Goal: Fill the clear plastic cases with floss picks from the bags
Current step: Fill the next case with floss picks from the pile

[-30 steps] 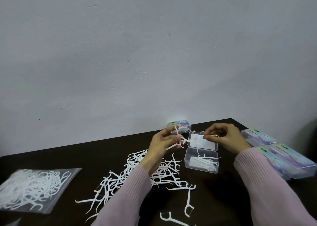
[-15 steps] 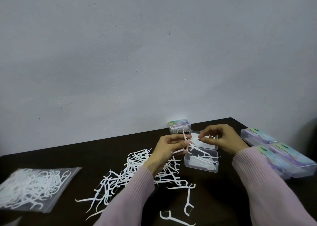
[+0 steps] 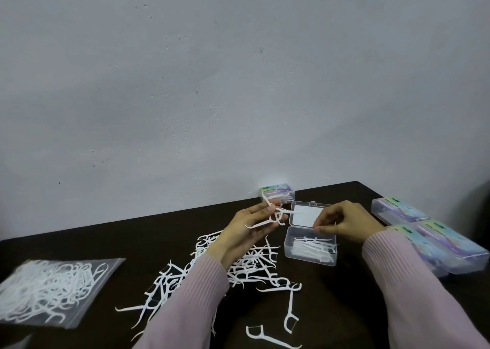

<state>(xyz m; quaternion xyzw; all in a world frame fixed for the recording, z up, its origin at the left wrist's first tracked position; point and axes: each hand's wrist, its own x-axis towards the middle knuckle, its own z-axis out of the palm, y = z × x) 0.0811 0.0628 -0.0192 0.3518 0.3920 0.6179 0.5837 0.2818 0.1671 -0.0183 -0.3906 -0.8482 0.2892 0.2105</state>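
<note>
Floss picks are pinched as a small bundle in the left hand, just left of the open case. Right hand, above that case, pinches one thin pick. Loose picks litter the bench left of it.

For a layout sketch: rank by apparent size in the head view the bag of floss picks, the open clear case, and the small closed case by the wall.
1. bag of floss picks, though nearest the camera
2. open clear case
3. small closed case, farthest away

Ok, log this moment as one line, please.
phase: filling open case | left hand: holds floss picks | right hand: pinches one pick over case | loose picks on table
</note>
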